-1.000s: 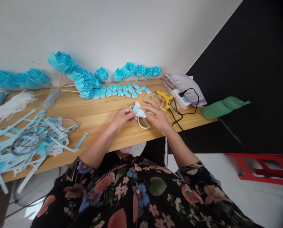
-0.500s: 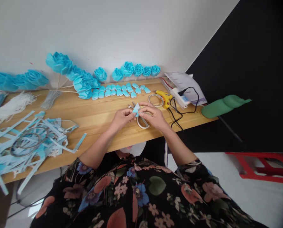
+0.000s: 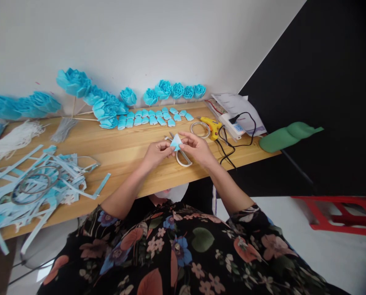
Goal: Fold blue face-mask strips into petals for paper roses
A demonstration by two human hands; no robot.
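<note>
A small light-blue folded piece (image 3: pixel 176 142) is pinched between both hands just above the wooden table (image 3: pixel 124 147). My left hand (image 3: pixel 155 153) grips its left edge with closed fingers. From the right, my right hand (image 3: pixel 196 148) pinches it with thumb and fingers. White-handled scissors (image 3: pixel 183 157) lie on the table right under the hands. A row of several similar folded blue pieces (image 3: pixel 153 118) lies further back.
Blue paper roses (image 3: pixel 173 90) line the wall. A yellow glue gun (image 3: pixel 212 126), wire coil (image 3: pixel 200 129) and power strip (image 3: pixel 233 125) with black cable sit at right. Blue strip scraps (image 3: pixel 41 180) pile at left. A green object (image 3: pixel 289 137) overhangs the table's right end.
The blue piece has been folded smaller between the fingers, and both hands have drawn closer together around it.
</note>
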